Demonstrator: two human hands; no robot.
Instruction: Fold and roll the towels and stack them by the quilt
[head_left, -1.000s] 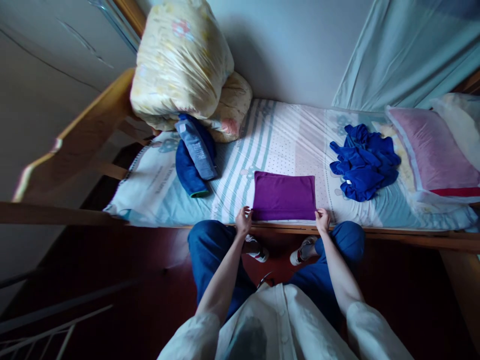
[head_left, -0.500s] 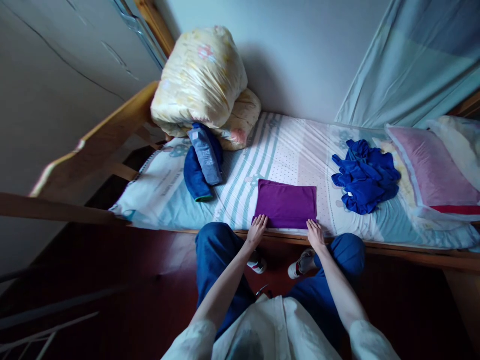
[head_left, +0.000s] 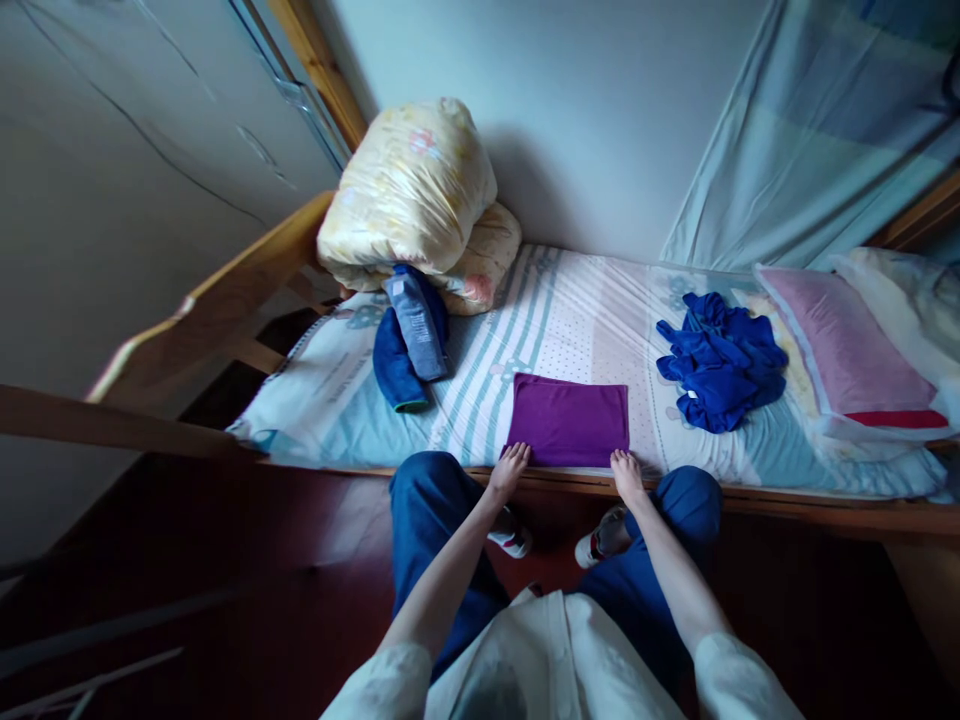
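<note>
A folded purple cloth (head_left: 570,420) lies flat as a rectangle near the front edge of the bed. My left hand (head_left: 511,466) is at its near left corner, the fingers curled on the edge. At the near right corner, my right hand (head_left: 625,470) has its fingers bent over the cloth's edge in the same way. Both thumbs are mostly hidden. To the right of the cloth lies a crumpled bright blue garment (head_left: 721,362). Farther left are a rolled dark blue garment (head_left: 396,365) and a grey-blue folded piece (head_left: 417,325) on top of it.
A bulky yellow quilt (head_left: 412,190) is piled at the bed's far left. A pink pillow (head_left: 855,340) in a clear cover lies at the right end. The patterned sheet (head_left: 577,300) covers the bed. A wooden bed end (head_left: 217,290) rises on the left, and a pale curtain (head_left: 780,150) hangs behind.
The camera view has shifted slightly upward. Both hands have drawn back a little towards the cloth's near edge. The cloth keeps its folded shape, and the other items have stayed in place.
</note>
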